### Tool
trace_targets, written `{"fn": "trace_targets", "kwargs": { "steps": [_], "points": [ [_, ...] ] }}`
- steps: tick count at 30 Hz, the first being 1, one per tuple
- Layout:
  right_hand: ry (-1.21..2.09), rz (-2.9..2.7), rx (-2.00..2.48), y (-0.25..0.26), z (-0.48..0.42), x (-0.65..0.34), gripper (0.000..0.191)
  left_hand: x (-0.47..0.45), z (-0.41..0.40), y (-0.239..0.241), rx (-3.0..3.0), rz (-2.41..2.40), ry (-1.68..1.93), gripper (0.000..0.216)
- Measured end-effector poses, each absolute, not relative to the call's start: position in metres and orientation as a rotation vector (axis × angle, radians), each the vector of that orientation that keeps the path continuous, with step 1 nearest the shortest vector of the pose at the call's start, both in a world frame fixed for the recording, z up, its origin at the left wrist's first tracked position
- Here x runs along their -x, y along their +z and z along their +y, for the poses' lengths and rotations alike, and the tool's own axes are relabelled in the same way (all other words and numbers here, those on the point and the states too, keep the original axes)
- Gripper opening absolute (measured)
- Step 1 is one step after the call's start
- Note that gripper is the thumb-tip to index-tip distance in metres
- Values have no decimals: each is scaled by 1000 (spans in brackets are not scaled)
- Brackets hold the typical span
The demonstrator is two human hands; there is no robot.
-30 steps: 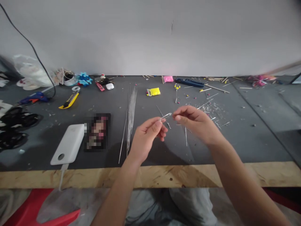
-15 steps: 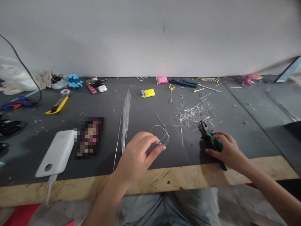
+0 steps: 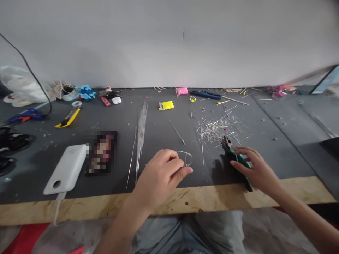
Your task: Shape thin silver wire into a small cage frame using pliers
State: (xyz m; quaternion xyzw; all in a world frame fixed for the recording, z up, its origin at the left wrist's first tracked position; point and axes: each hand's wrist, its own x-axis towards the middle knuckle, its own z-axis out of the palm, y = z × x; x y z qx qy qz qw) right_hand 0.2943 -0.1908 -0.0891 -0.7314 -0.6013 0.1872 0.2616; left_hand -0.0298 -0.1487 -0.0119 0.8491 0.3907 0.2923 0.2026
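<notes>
Pinched between the thumb and fingers of my left hand [image 3: 161,176] is a bent loop of thin wire [image 3: 188,155]; its lower part is hidden by my fingertips. My right hand [image 3: 255,167] has its thumb and fingers around the green-handled pliers [image 3: 243,162], whose jaws point away from me at the scrap pile. Straight wires [image 3: 141,130] lie in a bundle left of centre. One short wire with a twisted end [image 3: 178,133] rests beyond my left hand. A pile of cut wire bits [image 3: 212,128] spreads in front of the pliers.
A white power bank [image 3: 66,169] with a cable and a blurred phone-like item [image 3: 102,153] lie at left. Behind them are a yellow cutter [image 3: 68,118] and a blue glue gun [image 3: 26,114]. Yellow [image 3: 166,105] and pink [image 3: 182,91] packets sit farther back. A wooden strip [image 3: 198,197] edges the table.
My left hand has shifted slightly right and turned, and the wire loop has tilted with it. My right hand stays at the pliers with little movement. The view has shifted slightly.
</notes>
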Motion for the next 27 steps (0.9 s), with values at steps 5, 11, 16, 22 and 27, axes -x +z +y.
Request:
{"fn": "trace_targets", "kwargs": {
  "steps": [5,11,16,22,27],
  "points": [
    [1281,-1236,1585,-27,-192,-217,30,16,-157,-19,-2262,1032,812,22],
    [1595,-1094,1264,-19,-187,-164,17,15,-161,-20,-2074,1007,626,29],
    [1523,-1109,1331,-28,-182,-155,16,23,-164,-25,-1937,1001,602,23],
    [1360,-1245,1475,-33,-180,-154,15,26,-168,-42,-1380,1096,941,14],
    [1350,-1408,1468,-32,-180,-151,14,20,-164,-48,-1120,998,870,19]
  ]
}}
